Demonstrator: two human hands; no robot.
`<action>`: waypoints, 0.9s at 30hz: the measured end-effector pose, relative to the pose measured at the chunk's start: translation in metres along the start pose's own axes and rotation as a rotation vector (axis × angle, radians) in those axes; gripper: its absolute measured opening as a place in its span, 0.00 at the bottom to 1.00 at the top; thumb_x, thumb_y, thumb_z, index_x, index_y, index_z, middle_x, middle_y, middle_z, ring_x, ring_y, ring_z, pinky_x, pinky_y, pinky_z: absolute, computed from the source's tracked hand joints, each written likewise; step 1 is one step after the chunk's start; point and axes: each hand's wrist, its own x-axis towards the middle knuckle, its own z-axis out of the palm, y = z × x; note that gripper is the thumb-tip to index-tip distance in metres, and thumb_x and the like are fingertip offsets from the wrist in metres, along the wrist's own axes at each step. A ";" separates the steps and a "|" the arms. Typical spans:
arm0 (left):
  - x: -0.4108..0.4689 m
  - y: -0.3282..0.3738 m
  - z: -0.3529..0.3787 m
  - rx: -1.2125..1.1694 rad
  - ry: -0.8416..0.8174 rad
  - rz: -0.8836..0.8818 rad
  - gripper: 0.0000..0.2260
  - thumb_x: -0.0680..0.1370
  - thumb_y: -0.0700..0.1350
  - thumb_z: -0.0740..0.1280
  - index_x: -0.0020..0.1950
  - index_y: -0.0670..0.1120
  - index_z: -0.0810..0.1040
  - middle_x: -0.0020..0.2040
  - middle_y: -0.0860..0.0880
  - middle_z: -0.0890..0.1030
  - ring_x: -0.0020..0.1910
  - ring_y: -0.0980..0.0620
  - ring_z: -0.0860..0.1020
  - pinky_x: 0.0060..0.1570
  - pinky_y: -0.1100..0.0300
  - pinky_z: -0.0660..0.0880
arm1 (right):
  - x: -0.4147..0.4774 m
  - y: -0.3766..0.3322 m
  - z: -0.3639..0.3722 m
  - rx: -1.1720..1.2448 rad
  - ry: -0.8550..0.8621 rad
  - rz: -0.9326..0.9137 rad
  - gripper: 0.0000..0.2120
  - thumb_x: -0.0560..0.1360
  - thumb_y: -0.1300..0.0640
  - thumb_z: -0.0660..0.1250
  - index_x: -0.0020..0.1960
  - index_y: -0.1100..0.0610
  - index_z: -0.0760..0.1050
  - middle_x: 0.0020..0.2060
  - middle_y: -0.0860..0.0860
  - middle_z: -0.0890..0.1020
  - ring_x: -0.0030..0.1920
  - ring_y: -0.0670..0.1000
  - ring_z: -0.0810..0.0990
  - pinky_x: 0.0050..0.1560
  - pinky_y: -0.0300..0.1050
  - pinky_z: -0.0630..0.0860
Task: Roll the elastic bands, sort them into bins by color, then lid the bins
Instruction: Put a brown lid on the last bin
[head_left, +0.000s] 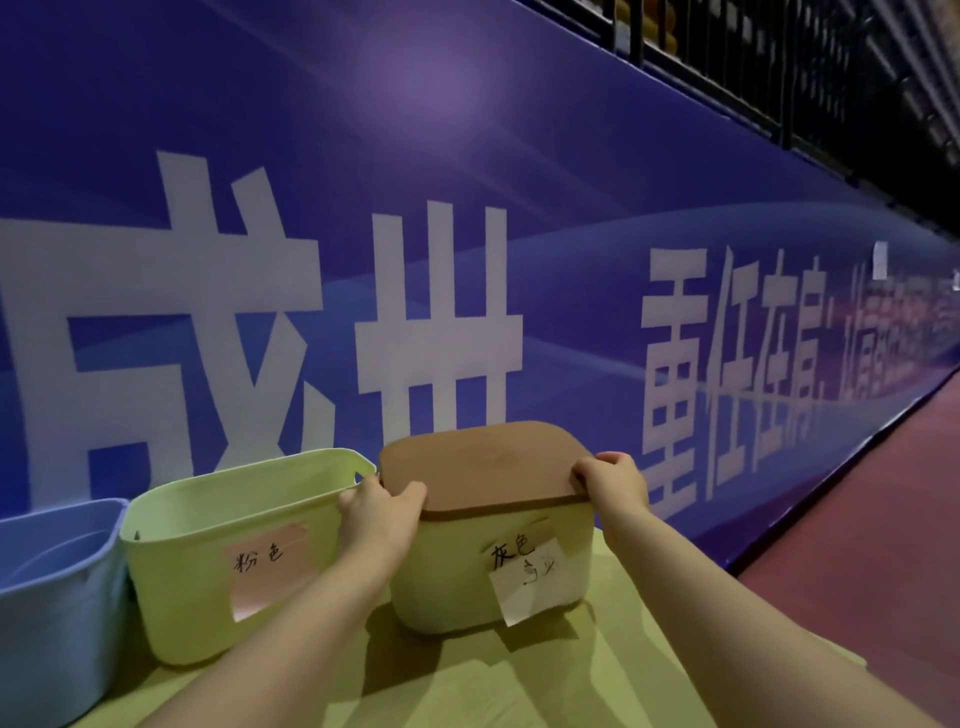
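Lidding stage of the sorting task, head view. A brown lid lay across the mouth of the right-hand bin, which bore a handwritten paper label and stood on the yellow table, right of the other two bins. The left hand gripped the lid's left near edge, thumb on top and fingers curled round the rim; the right hand pinched the right near corner in the same way. Neither hand held anything else. Whether the lid was fully seated could not be told, as its near edge appeared to overhang the bin wall. Just beside it to the left stood an open pale-green bin with a pink label, and further left an open blue bin; no elastic bands were visible, the bins' contents being hidden. Judged from its look, the lid was a thin, stiff, light panel, best held at two opposite edges as here and pressed down evenly at the corners. The bin looked light enough to slide or tip under an uneven push. A blue banner wall rose on the far side.
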 end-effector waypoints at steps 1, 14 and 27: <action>0.001 0.002 0.000 0.018 -0.004 -0.003 0.22 0.78 0.51 0.61 0.67 0.41 0.66 0.64 0.41 0.65 0.45 0.47 0.69 0.50 0.56 0.69 | 0.000 -0.002 0.000 -0.024 0.000 -0.002 0.14 0.73 0.56 0.64 0.58 0.55 0.68 0.43 0.51 0.75 0.41 0.49 0.73 0.40 0.47 0.73; 0.032 0.015 -0.011 0.206 -0.121 -0.033 0.14 0.79 0.52 0.56 0.42 0.43 0.69 0.35 0.46 0.71 0.34 0.48 0.72 0.33 0.60 0.70 | 0.008 -0.014 0.013 -0.277 0.045 0.014 0.17 0.72 0.51 0.63 0.56 0.58 0.70 0.44 0.54 0.77 0.43 0.53 0.75 0.32 0.44 0.68; 0.031 0.003 -0.012 -0.179 -0.223 -0.104 0.11 0.75 0.44 0.65 0.56 0.48 0.67 0.49 0.43 0.75 0.46 0.46 0.76 0.40 0.54 0.78 | 0.014 -0.019 0.013 -0.449 -0.146 -0.082 0.19 0.73 0.53 0.59 0.64 0.54 0.69 0.42 0.50 0.77 0.37 0.48 0.73 0.30 0.40 0.65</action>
